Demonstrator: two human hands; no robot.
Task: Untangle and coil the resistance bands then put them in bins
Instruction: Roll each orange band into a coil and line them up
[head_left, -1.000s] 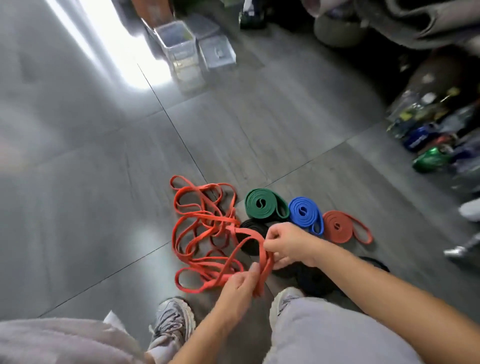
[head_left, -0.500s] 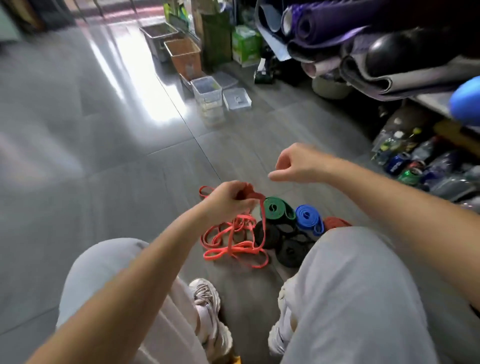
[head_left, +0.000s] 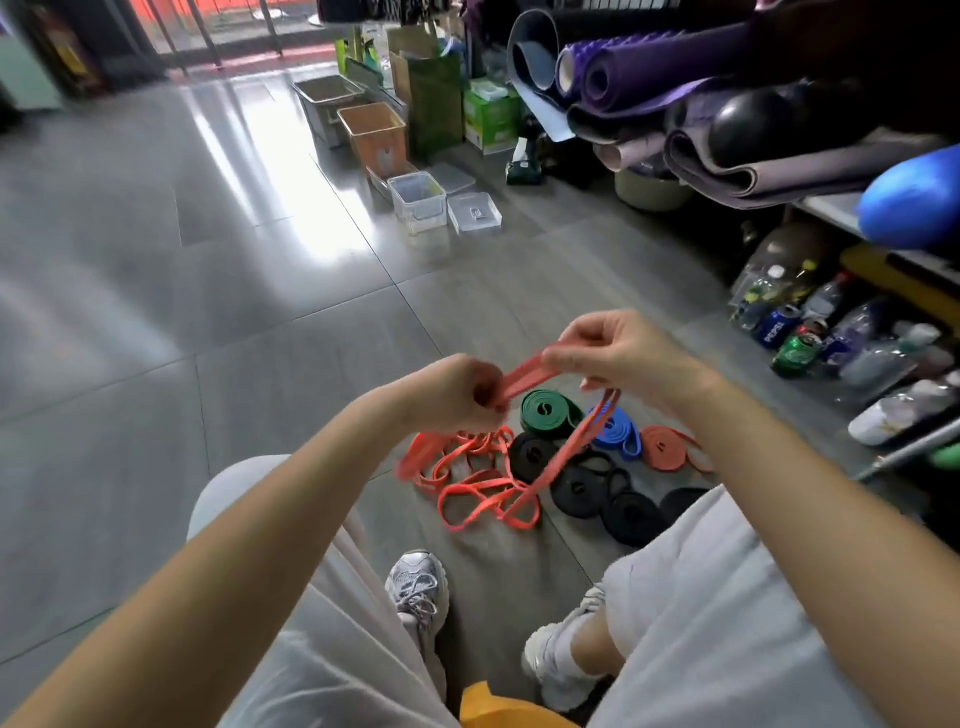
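Only the blue can (head_left: 777, 326) among the bottles on the right can be read, marked "PEPSI"; other labels are too blurred to read.

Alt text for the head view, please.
Left hand and right hand pinch a tangled orange band, one stretch raised, its loops on the floor. A green coil, blue coil, rust coil and black coils lie beside it; bins stand beyond.
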